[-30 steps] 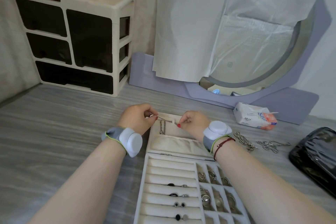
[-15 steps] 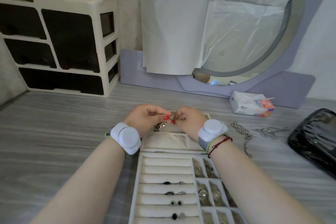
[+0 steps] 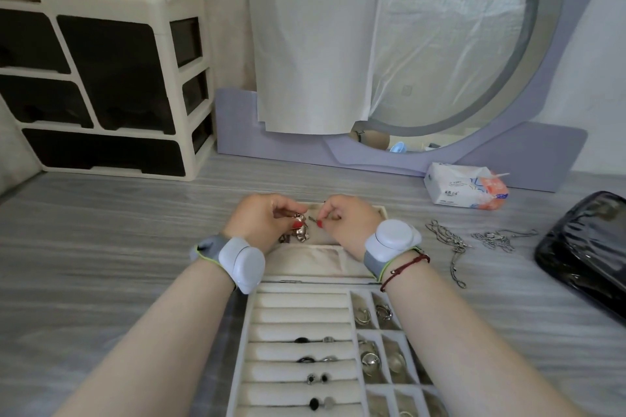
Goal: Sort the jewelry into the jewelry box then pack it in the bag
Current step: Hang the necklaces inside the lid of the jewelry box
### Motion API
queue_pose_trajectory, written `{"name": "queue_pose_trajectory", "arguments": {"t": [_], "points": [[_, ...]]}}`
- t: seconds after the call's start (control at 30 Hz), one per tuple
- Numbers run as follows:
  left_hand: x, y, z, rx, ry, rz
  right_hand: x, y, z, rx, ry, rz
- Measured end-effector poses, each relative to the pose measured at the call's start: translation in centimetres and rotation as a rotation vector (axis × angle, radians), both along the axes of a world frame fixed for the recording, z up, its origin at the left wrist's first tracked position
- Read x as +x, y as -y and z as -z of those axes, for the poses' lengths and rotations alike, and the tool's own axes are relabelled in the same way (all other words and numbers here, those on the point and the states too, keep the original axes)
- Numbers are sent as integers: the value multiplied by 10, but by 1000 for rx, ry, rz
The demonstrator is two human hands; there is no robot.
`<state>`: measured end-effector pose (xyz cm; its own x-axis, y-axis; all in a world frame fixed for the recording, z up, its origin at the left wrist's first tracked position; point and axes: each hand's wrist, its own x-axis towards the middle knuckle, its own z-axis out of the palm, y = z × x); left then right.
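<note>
An open cream jewelry box (image 3: 252,325) lies in front of me, with rings in its roll slots and earrings in its small compartments. Over its lid section, my left hand (image 3: 262,222) pinches a silver necklace (image 3: 300,234) whose pendant and bunched chain hang below the fingers. My right hand (image 3: 345,220) pinches the chain's other end close by. Two more silver necklaces (image 3: 454,244) lie loose on the table to the right. A glossy black bag (image 3: 586,247) sits at the right edge.
A cream drawer organiser (image 3: 111,78) stands at the back left. A round mirror on a lilac base (image 3: 508,152), partly covered with white paper, fills the back. A tissue pack (image 3: 464,186) lies in front of it on the grey table.
My hands have drawn closer together, and the necklace that was stretched between them now hangs bunched with its pendant below my left fingers. The view has shifted slightly.
</note>
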<state>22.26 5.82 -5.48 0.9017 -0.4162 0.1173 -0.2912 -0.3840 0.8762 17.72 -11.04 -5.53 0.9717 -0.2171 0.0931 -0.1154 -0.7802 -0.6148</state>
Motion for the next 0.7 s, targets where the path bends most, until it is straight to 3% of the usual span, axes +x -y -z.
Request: {"name": "queue_pose_trajectory", "arguments": {"t": [0.43, 0.7], "points": [[0, 1, 3, 254, 294, 144, 0, 1, 0, -7, -15, 0], [-2, -1, -1, 239, 260, 71, -1, 1, -2, -48, -34, 16]]}}
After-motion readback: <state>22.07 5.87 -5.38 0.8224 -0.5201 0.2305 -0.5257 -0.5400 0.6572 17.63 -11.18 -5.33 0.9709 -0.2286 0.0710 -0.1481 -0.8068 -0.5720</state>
